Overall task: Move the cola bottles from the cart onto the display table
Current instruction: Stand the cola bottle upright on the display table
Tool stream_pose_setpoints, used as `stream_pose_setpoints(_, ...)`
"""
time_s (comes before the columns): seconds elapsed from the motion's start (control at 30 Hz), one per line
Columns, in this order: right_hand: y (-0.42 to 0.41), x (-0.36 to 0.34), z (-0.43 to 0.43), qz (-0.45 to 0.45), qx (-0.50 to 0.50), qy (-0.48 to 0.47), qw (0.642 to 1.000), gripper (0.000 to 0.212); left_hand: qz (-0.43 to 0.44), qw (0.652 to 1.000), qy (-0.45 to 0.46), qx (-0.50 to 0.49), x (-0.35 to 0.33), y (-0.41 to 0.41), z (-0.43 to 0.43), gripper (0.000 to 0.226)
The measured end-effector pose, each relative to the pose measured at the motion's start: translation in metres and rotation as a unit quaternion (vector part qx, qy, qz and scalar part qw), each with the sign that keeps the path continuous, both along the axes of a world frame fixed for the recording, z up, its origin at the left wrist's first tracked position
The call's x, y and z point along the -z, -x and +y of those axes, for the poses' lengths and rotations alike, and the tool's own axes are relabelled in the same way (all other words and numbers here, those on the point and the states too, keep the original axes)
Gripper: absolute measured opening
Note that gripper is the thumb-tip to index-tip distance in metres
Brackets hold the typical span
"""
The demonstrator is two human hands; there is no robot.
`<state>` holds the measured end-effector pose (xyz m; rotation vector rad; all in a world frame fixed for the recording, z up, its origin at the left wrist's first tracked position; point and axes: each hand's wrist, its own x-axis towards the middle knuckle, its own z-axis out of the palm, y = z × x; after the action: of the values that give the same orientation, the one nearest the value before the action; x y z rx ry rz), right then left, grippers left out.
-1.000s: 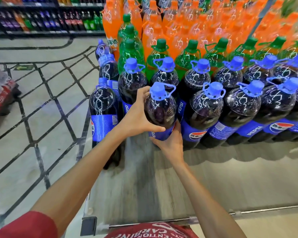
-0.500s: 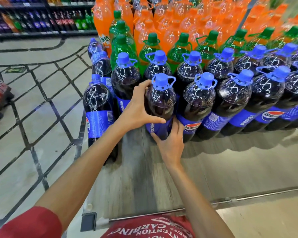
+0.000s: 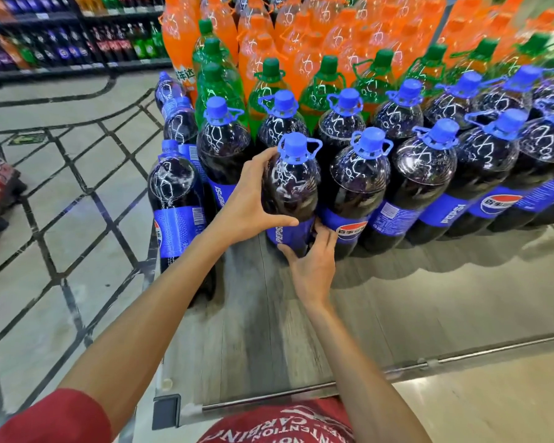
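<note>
A large cola bottle (image 3: 291, 187) with a blue cap and blue label stands at the front of the bottle rows on the grey display table (image 3: 301, 330). My left hand (image 3: 248, 203) grips its left side, fingers and thumb curled round the body. My right hand (image 3: 314, 263) holds the bottle's lower part at the label, thumb in front, fingers tucked between it and the neighbouring cola bottle (image 3: 359, 190). More cola bottles (image 3: 426, 177) line up to the right. No cart is in view.
Green bottles (image 3: 266, 87) and orange bottles (image 3: 301, 36) fill the table behind the cola rows. Cola bottles (image 3: 176, 203) also stand lower along the table's left side. Bare table surface lies in front of the rows. Shelves of drinks (image 3: 61, 43) stand across the tiled aisle.
The held bottle sits slightly more upright against its row. Both hands keep their hold on it. The view has shifted a little downward and closer.
</note>
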<state>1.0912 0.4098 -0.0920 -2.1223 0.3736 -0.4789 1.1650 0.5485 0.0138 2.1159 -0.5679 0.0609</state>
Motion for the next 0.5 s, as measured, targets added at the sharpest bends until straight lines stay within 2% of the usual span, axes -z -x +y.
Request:
stream_pose_setpoints(0.33,0.002,-0.002,-0.001,0.022,-0.021,0.002,1.000,0.080,-0.009,1.000,0.018,-0.004,0.004,0.004,0.002,0.119)
stream_pose_setpoints(0.5,0.001,-0.017,-0.014,0.081,-0.071,0.046,0.993,0.076,0.025,0.997,0.030,-0.073,0.010,0.022,-0.003,0.103)
